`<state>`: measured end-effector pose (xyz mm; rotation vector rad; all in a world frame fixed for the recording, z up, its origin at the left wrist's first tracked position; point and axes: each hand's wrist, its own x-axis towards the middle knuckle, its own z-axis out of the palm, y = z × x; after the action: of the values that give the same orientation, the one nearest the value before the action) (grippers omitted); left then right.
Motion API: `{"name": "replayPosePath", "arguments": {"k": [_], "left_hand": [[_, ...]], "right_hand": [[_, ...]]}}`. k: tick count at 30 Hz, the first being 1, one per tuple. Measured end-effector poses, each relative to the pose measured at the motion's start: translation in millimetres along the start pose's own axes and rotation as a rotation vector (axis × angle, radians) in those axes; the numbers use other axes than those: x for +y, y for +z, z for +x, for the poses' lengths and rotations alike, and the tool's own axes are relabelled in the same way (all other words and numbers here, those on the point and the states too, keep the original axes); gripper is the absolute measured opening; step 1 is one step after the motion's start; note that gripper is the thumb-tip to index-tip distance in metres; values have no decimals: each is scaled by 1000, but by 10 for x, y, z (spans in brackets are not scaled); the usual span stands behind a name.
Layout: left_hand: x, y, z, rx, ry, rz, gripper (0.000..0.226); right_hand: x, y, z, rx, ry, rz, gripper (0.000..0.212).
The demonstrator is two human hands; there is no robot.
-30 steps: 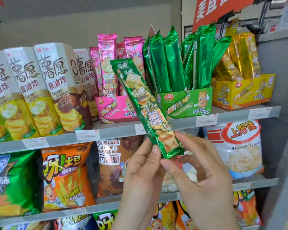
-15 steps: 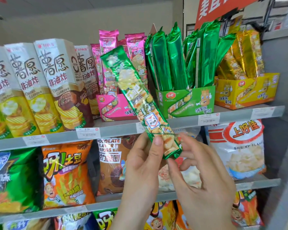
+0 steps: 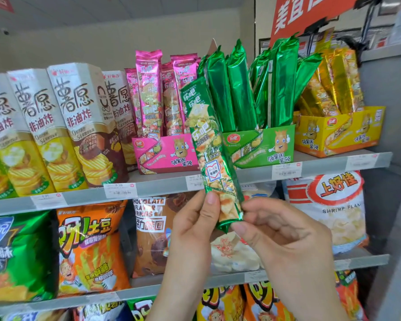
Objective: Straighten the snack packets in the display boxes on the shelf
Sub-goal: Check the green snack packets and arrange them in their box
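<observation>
**Getting the green packet straight**

The long shiny green foil snack packet (image 3: 214, 163) is leaning a little, mid-frame, in front of the green cardboard display box (image 3: 264, 147). The left hand (image 3: 195, 230) and right hand (image 3: 280, 237) are pinching its bottom end. It is probably best lifting it first, then sliding it in straight.

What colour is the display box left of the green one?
The display box is pink; head view.

Below right of the green box (image 3: 266, 148), a white bag (image 3: 340, 218) reads "上好佳", "SHRIMP FLA"; below left, a brown bag (image 3: 152, 237) reads "CHOCOLATE"; cartons (image 3: 79, 126) left read "薯愿".
</observation>
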<state>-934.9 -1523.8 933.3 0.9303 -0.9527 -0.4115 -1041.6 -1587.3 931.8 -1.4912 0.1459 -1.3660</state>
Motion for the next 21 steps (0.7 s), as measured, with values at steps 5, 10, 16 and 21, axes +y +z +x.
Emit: {"name": "replayPosePath", "arguments": {"k": [5,10,16,21], "left_hand": [[137,-47,113,87,36,-72,29],[302,-69,227,109,116,14,7],[245,-26,224,183,217,91,32],[258,65,255,176,265,113,39]], "right_hand": [[34,-101,13,-113,37,-54,30],[101,-225,126,-194,140,-64,33],[65,-221,114,-306,137,-351,62],[100,-100,129,-234,-89,-502,52]]}}
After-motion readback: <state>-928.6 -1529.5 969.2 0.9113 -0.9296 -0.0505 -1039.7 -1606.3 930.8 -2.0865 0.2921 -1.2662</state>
